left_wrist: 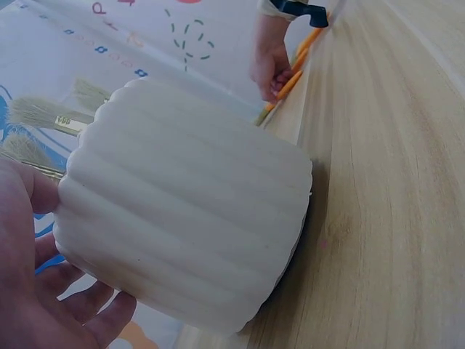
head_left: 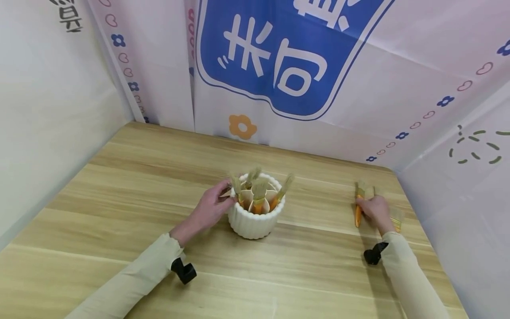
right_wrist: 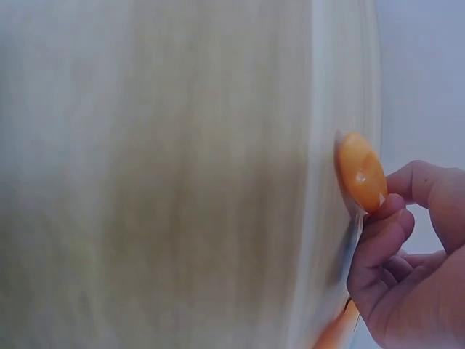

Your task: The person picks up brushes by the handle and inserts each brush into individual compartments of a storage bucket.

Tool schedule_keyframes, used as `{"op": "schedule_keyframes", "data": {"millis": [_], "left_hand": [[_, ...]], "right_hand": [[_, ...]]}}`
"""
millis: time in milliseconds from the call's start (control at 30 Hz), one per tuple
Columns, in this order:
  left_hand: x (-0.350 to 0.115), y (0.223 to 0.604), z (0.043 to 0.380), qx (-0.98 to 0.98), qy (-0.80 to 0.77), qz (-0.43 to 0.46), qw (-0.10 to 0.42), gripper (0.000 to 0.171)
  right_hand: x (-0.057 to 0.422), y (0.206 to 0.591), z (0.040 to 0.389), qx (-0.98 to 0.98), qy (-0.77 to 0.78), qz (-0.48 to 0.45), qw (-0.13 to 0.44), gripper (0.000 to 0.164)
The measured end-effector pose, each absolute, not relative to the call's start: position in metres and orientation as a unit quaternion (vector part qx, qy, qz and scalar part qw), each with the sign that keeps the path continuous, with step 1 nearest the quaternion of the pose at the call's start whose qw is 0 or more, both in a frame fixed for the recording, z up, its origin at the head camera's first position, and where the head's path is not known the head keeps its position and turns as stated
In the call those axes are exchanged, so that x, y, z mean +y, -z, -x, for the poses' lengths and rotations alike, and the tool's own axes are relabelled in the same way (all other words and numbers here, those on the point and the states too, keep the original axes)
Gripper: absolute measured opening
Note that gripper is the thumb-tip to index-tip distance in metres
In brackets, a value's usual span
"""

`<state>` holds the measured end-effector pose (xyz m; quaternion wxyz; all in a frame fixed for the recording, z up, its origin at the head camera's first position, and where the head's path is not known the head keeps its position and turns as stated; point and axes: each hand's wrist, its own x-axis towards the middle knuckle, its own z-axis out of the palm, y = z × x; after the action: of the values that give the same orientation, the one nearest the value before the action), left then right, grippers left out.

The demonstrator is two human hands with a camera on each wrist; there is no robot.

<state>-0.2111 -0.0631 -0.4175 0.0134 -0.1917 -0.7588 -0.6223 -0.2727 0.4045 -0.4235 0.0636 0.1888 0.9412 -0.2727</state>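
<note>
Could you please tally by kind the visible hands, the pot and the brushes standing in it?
Left hand and right hand: 2
Pot: 1
Brushes standing in it: 4
Total: 7

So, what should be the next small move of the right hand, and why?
Probably lift the orange-handled brush slightly off the table: the right hand already appears to pinch it, while the left hand holds the white pot, where other brushes stand.

Soft, bright light fills the head view, laying a dim shadow along the right sleeve [head_left: 412, 279] on the tabletop [head_left: 318, 270]. The left wrist view looks duller; the right wrist view smears the wood grain, while an orange handle [right_wrist: 361, 173] glints.
</note>
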Motion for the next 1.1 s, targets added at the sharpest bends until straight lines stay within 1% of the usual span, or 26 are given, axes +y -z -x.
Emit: {"op": "schedule_keyframes", "data": {"millis": [167, 300, 633, 800, 967, 1100], "left_hand": [[-0.063, 0.418, 0.211, -0.758, 0.623, 0.192, 0.015, 0.051], [-0.063, 0.418, 0.211, -0.757, 0.624, 0.192, 0.014, 0.050], [-0.063, 0.417, 0.211, -0.752, 0.631, 0.193, 0.013, 0.051], [-0.063, 0.414, 0.210, -0.753, 0.629, 0.196, 0.011, 0.051], [-0.064, 0.414, 0.210, -0.753, 0.628, 0.195, 0.009, 0.051], [-0.064, 0.415, 0.209, -0.752, 0.630, 0.195, 0.008, 0.052]], "right_hand": [[0.402, 0.426, 0.271, 0.943, 0.267, -0.192, 0.055, 0.042], [0.398, 0.427, 0.267, 0.943, 0.273, -0.184, 0.043, 0.039], [0.386, 0.428, 0.259, 0.942, 0.281, -0.168, 0.074, 0.043], [0.378, 0.429, 0.257, 0.926, 0.329, -0.165, 0.084, 0.042], [0.369, 0.430, 0.256, 0.928, 0.328, -0.159, 0.080, 0.038], [0.361, 0.430, 0.254, 0.923, 0.337, -0.160, 0.093, 0.038]]}}
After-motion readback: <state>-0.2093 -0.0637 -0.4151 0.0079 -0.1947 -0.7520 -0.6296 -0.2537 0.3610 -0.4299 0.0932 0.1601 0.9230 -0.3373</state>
